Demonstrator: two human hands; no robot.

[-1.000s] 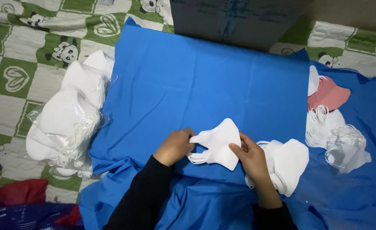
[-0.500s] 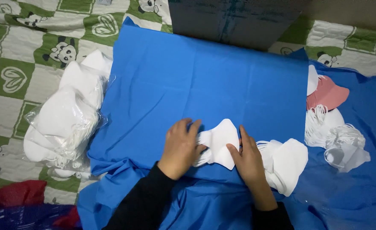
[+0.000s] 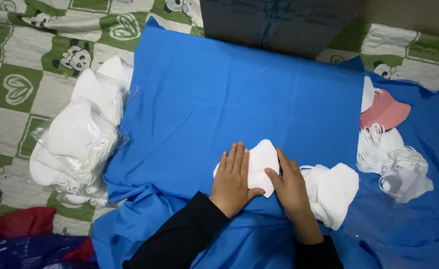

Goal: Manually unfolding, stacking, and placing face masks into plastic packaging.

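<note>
In the head view, the left hand (image 3: 233,180) lies flat, fingers spread, on a white folded mask (image 3: 260,163) at the near middle of the blue cloth (image 3: 239,94), while the right hand (image 3: 290,185) presses open-palmed on its right edge, apparently to flatten it, just left of a stack of white masks (image 3: 335,192).

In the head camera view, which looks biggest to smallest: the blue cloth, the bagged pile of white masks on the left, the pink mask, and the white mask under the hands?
1. blue cloth
2. bagged pile of white masks
3. pink mask and white mask: look alike, partly covered, unranked.
</note>
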